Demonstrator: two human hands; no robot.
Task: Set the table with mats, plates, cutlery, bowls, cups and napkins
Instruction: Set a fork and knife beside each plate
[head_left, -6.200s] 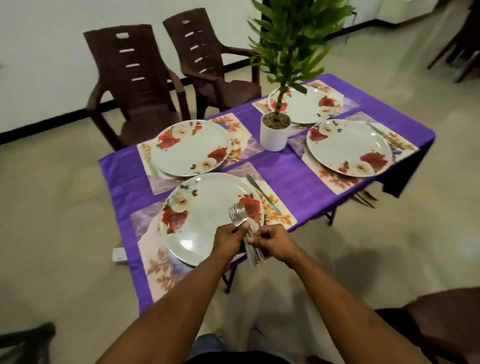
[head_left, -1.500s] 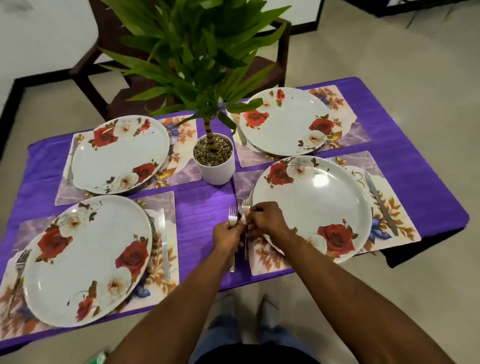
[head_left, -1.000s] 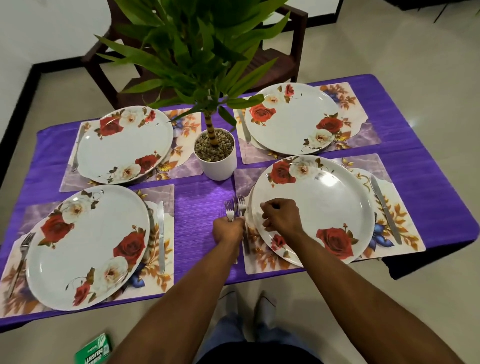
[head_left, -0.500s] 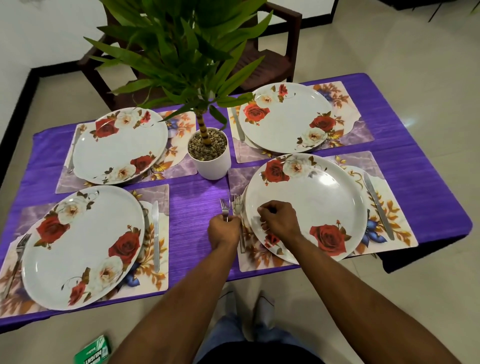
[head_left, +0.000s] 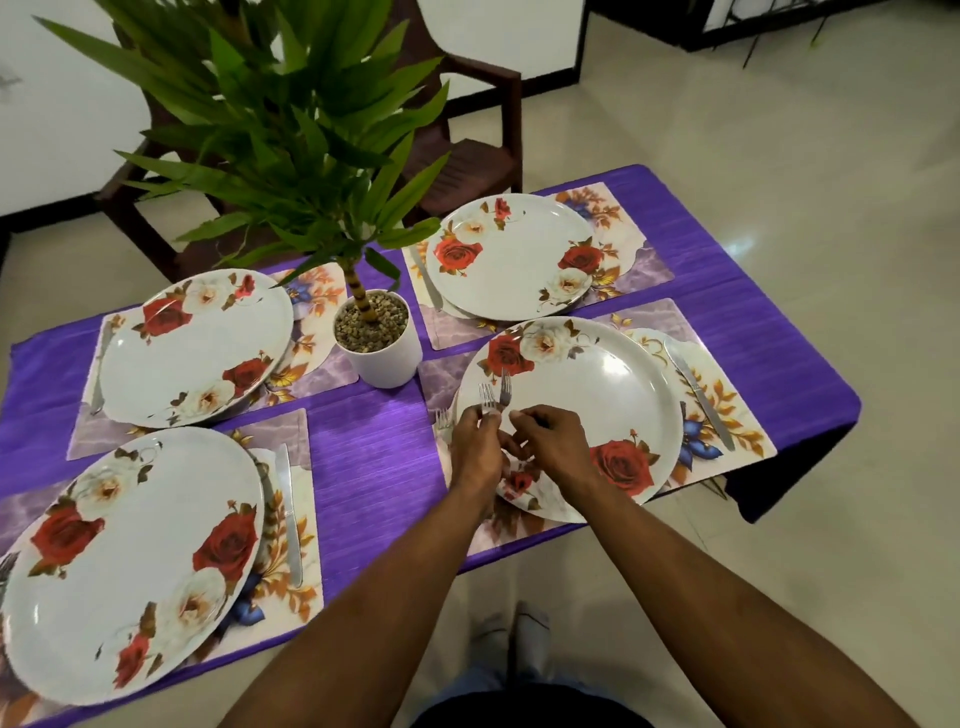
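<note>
Over plate (head_left: 613, 395), left hand (head_left: 475, 447) gripping forks (head_left: 493, 397)

No readable text, labels, brands, numbers or signs anywhere in view. Plates (head_left: 569, 415) and mats (head_left: 727, 410) carry floral patterns only, no lettering. White plant pot (head_left: 387, 358) is plain. Knives (head_left: 698, 395) show no legible maker's mark at this sharpness.

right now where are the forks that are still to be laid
In the head view, two forks stick up from the left hand, over the near-right plate's left edge.
</note>
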